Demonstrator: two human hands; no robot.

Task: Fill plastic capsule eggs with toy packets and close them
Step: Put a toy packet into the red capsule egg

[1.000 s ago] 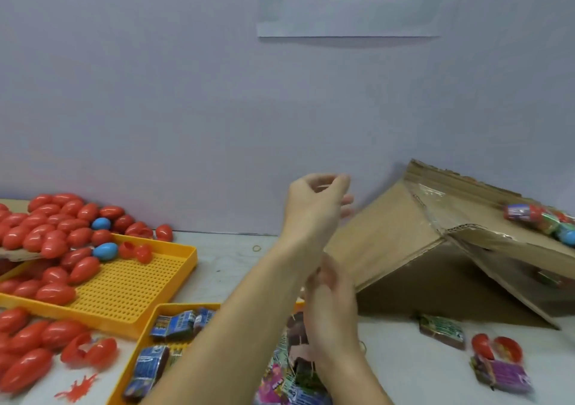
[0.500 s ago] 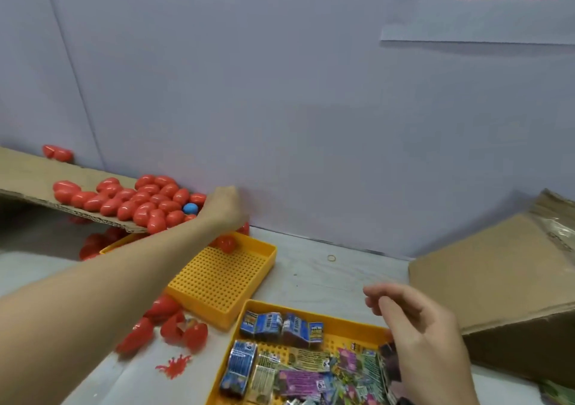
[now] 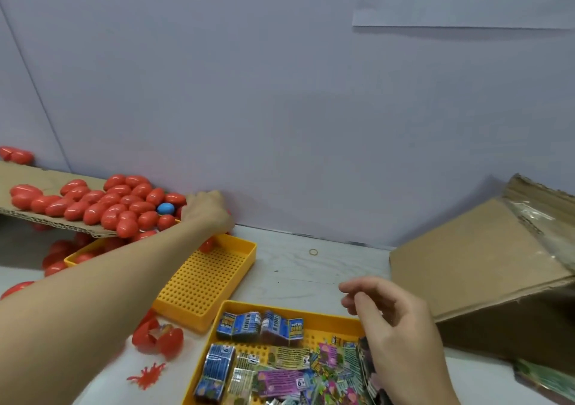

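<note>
Many closed red capsule eggs [image 3: 93, 207] and one blue egg [image 3: 165, 208] lie piled on a sloping cardboard sheet [image 3: 18, 174] at the left. My left hand [image 3: 208, 211] reaches to the right end of that pile, back toward me, fingers curled out of sight against the eggs. A yellow tray [image 3: 280, 309] at the bottom centre holds several toy packets [image 3: 280, 383]. My right hand [image 3: 395, 327] hovers over its right side, fingers loosely apart and holding nothing. An opened red egg [image 3: 158, 337] lies left of that tray.
A yellow perforated tray [image 3: 211, 277] sits under the cardboard sheet's end, with red eggs in its far part. A tilted cardboard box [image 3: 482, 264] fills the right side. A red splat toy [image 3: 146, 376] and a rubber band [image 3: 313, 251] lie on the table. The wall stands close behind.
The view has swung left. My left hand went from raised at the centre out to the egg pile. My right hand lifted off the packets and now hovers above the tray.
</note>
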